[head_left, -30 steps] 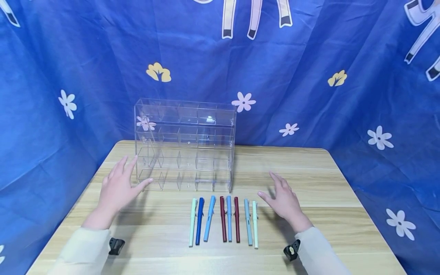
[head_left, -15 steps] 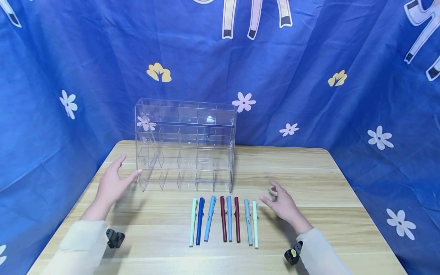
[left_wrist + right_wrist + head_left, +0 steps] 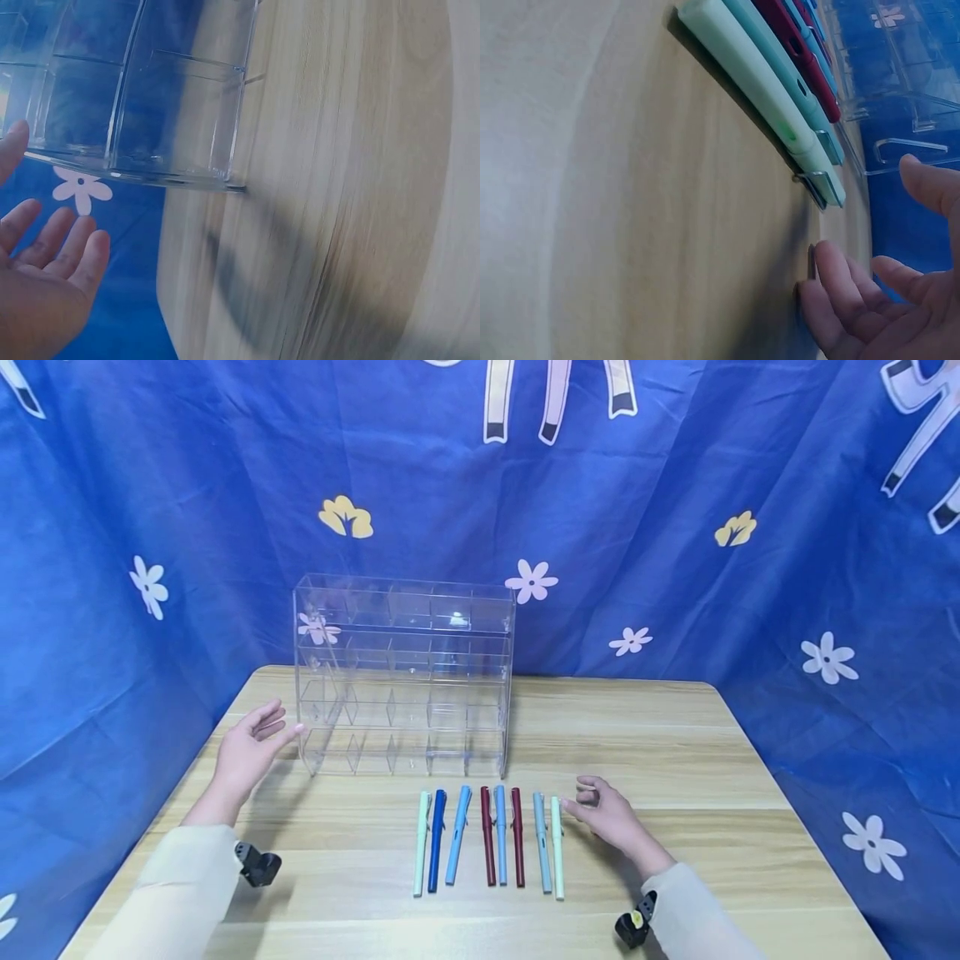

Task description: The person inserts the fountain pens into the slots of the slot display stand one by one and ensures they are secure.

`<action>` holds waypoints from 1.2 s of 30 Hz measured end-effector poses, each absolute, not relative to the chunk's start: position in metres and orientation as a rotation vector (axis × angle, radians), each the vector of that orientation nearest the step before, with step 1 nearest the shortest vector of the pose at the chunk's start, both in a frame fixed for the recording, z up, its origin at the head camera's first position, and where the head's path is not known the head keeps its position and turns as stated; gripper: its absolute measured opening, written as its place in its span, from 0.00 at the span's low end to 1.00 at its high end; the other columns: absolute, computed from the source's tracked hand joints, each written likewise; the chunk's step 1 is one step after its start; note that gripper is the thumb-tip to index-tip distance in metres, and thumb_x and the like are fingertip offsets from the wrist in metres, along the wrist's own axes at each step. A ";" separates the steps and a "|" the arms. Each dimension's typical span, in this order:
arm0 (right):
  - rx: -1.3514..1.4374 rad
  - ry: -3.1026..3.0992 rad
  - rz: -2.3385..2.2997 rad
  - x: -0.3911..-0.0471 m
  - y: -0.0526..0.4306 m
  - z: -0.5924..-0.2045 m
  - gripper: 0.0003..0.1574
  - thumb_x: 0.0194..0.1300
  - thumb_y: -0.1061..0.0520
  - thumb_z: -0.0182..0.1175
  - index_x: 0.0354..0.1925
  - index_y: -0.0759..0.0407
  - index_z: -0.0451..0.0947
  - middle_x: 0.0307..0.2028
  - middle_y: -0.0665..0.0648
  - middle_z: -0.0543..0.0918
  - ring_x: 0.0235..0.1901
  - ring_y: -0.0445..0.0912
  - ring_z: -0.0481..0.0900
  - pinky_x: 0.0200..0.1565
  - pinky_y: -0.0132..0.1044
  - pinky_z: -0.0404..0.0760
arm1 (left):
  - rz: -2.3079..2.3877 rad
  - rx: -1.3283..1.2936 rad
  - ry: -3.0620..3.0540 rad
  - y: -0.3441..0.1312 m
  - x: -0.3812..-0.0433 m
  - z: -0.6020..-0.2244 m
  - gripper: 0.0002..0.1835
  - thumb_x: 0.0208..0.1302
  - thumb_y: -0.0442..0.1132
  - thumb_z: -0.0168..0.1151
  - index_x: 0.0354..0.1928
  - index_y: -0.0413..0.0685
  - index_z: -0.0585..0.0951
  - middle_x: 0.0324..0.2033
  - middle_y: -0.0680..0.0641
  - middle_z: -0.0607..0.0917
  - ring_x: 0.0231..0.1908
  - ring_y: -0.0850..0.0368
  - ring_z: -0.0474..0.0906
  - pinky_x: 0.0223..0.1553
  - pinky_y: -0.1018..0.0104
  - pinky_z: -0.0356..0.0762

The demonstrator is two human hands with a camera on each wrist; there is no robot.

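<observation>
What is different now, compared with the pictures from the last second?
The right hand came nearer to the person and to the rightmost mint-green pen, its fingers more bent. The left hand moved a little leftward. Nothing was grasped or released. The eight pens and clear acrylic organizer stayed in place.

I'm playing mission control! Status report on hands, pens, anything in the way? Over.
Left hand empty, beside clear rack. Right hand empty, near rightmost pale green pen. Eight pens lying in a row. Nothing visible between right hand and pens.
</observation>
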State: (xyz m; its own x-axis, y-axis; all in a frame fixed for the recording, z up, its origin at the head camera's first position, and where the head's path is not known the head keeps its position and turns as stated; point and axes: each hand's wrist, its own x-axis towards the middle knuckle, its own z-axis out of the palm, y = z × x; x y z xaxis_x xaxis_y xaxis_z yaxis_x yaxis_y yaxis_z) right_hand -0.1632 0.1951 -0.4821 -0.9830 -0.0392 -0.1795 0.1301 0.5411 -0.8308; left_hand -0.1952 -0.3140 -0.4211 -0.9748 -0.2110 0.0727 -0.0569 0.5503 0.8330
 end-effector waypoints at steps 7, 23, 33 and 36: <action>0.134 2.423 -1.578 -0.160 0.189 -0.486 0.37 0.58 0.54 0.69 0.60 0.69 0.67 0.38 0.56 0.81 0.33 0.47 0.81 0.32 0.41 0.84 | -1.478 0.240 -2.516 -0.313 -0.202 -0.428 0.37 0.64 0.51 0.62 0.68 0.39 0.63 0.61 0.34 0.71 0.55 0.57 0.75 0.46 0.82 0.75; 0.179 2.530 -1.440 -0.164 0.174 -0.491 0.25 0.57 0.54 0.68 0.48 0.68 0.76 0.31 0.55 0.81 0.26 0.46 0.80 0.26 0.39 0.83 | -1.671 0.245 -2.230 -0.299 -0.213 -0.440 0.29 0.61 0.41 0.67 0.60 0.32 0.72 0.43 0.50 0.85 0.35 0.79 0.76 0.36 0.80 0.80; 0.160 2.576 -1.406 -0.164 0.171 -0.492 0.21 0.55 0.56 0.70 0.43 0.68 0.78 0.26 0.53 0.82 0.23 0.44 0.80 0.23 0.37 0.83 | -1.644 0.305 -2.222 -0.297 -0.212 -0.439 0.25 0.63 0.34 0.63 0.60 0.30 0.72 0.34 0.67 0.81 0.34 0.82 0.74 0.35 0.83 0.79; 0.173 2.584 -1.401 -0.165 0.170 -0.492 0.20 0.54 0.57 0.71 0.42 0.68 0.78 0.26 0.52 0.82 0.22 0.44 0.80 0.23 0.37 0.83 | -1.658 0.313 -2.202 -0.296 -0.213 -0.440 0.25 0.63 0.33 0.63 0.60 0.29 0.71 0.33 0.69 0.81 0.34 0.81 0.74 0.34 0.83 0.78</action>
